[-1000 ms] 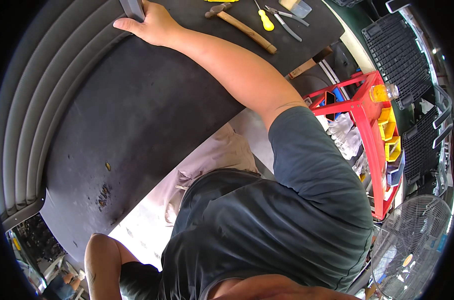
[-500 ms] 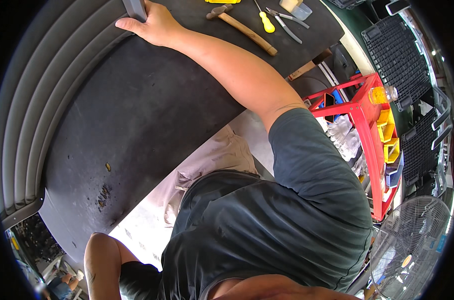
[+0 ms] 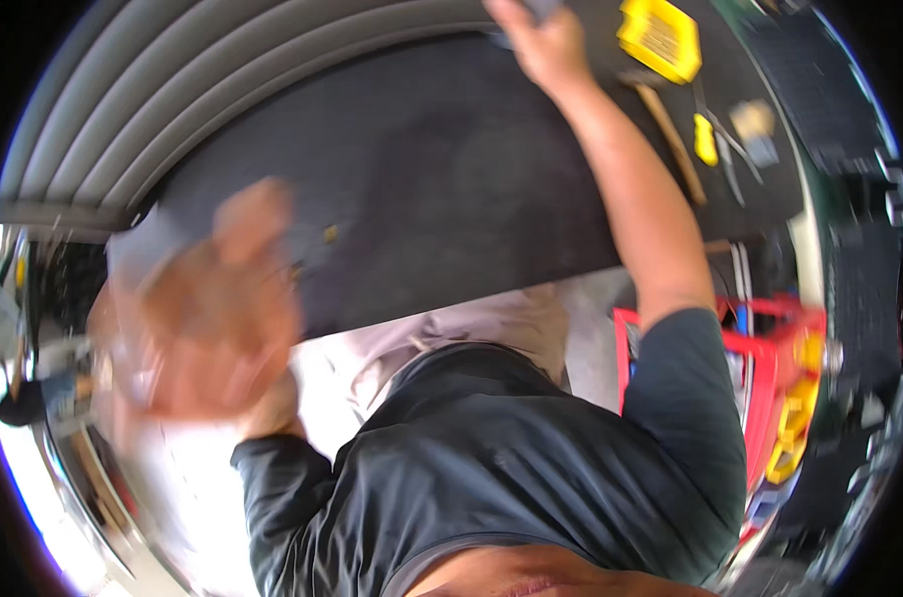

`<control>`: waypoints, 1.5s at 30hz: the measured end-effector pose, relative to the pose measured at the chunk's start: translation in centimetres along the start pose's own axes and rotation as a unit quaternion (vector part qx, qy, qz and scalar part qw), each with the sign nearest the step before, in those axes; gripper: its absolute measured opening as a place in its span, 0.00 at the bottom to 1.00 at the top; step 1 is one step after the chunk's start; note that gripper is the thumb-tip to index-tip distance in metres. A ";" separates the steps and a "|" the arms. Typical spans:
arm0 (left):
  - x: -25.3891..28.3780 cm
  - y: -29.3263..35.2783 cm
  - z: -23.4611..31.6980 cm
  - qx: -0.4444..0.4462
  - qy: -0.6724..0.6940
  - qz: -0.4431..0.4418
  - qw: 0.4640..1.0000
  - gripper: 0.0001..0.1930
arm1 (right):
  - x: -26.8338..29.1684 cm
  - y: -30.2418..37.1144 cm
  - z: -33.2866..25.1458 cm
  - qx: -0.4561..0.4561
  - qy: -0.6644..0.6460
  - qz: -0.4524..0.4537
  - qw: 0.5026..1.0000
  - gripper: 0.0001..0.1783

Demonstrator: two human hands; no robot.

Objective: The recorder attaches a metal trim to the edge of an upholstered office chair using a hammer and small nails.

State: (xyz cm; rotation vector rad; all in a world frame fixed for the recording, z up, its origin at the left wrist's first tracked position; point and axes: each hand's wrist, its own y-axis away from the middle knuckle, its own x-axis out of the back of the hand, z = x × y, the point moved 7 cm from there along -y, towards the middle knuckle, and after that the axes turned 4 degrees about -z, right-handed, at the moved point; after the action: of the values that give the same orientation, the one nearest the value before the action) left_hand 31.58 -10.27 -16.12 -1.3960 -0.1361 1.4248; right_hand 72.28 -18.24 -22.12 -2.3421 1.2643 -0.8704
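A long grey ribbed panel (image 3: 222, 75) lies along the far side of the black tabletop (image 3: 451, 179). At the top of the view my right hand (image 3: 551, 48) is closed round the flat grey end strip of this panel; part of the grip is cut off by the picture's edge. My left hand (image 3: 207, 308) is raised over the table's near left part and badly smeared by motion. Its fingers cannot be made out, nor whether it holds anything.
Right of my right arm lie a hammer (image 3: 673, 139), a yellow-handled screwdriver (image 3: 705, 139), pliers (image 3: 735, 164), a brush-like block (image 3: 755, 129) and a yellow bin (image 3: 660, 40) of small parts. A red rack (image 3: 760, 373) with yellow bins stands at the right.
My left hand has come up into view over the table's left part. The view has turned, so the table and tools appear shifted. My right hand stays on the panel's end strip.
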 end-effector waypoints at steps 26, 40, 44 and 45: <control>3.9 -0.3 -14.7 0.215 -0.737 -0.388 0.510 0.09 | -1.5 -1.1 0.5 0.053 -0.056 0.043 0.996 0.30; -7.2 -10.7 -36.7 -0.018 -0.667 -0.430 0.609 0.12 | -2.9 -1.1 0.0 0.051 -0.104 0.010 0.993 0.26; -4.2 -11.2 -52.2 0.291 -0.725 -0.526 0.337 0.17 | -0.7 -0.7 0.3 0.056 -0.138 -0.006 0.989 0.25; -2.3 -11.3 -53.7 0.393 -0.698 -0.491 0.341 0.19 | -1.3 -0.6 0.1 0.059 -0.139 -0.027 0.988 0.25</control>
State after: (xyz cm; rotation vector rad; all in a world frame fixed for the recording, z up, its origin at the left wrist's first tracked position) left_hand 78.69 -37.74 -22.95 1.0346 -1.0135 0.8386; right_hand 72.14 -16.80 -22.31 -2.3149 1.0123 -0.5899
